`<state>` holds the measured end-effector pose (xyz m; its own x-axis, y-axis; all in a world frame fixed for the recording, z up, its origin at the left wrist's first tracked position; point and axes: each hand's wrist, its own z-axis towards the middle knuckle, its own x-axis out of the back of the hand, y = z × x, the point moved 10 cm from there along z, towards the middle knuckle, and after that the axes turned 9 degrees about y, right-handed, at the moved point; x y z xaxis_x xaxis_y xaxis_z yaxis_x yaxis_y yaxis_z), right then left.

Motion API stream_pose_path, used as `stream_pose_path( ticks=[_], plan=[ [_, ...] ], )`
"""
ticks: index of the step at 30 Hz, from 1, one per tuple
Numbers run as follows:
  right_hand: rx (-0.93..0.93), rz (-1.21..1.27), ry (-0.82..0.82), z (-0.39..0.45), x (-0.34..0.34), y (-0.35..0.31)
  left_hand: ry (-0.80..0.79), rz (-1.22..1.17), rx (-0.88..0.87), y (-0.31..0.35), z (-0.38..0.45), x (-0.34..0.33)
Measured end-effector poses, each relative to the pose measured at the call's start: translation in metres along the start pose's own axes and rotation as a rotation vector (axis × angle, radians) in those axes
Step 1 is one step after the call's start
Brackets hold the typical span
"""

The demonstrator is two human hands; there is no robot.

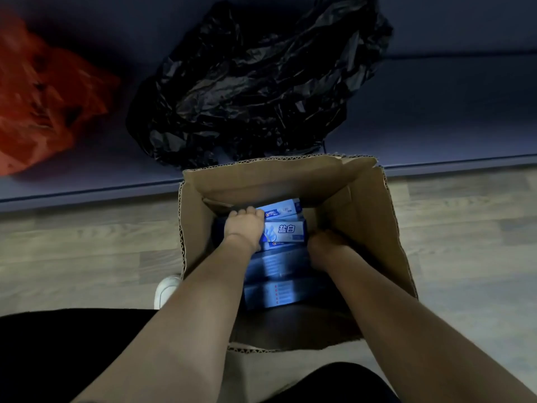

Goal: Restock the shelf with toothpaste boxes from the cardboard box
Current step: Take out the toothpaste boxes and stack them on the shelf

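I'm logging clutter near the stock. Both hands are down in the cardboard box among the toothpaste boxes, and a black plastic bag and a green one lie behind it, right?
Not quite: the second bag is a red plastic bag, not green, as the head view shows. The rest holds: both the left hand and right hand are inside the cardboard box among the toothpaste boxes, and the black plastic bag lies behind it.

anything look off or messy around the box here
Two things stand out. A crumpled black plastic bag and a red plastic bag lie loose on the low dark shelf behind the cardboard box, where stock would go. The toothpaste boxes inside look undamaged.
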<state>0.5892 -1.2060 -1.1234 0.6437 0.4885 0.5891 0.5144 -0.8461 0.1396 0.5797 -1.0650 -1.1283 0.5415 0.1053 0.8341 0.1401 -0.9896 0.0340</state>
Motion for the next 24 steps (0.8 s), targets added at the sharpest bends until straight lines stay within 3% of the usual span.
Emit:
stream_pose_path(
  ticks=[12,20,24],
  plan=[
    [-0.109,0.186,0.102,-0.047,0.032,0.007,0.052,-0.114,-0.009,0.004,-0.031,0.029],
    [-0.007,0.213,0.23,-0.155,0.096,0.007,0.14,-0.281,0.002,0.016,-0.121,0.125],
    [-0.024,0.096,0.246,-0.208,0.134,0.022,0.245,-0.297,0.017,0.016,-0.168,0.192]
  ],
)
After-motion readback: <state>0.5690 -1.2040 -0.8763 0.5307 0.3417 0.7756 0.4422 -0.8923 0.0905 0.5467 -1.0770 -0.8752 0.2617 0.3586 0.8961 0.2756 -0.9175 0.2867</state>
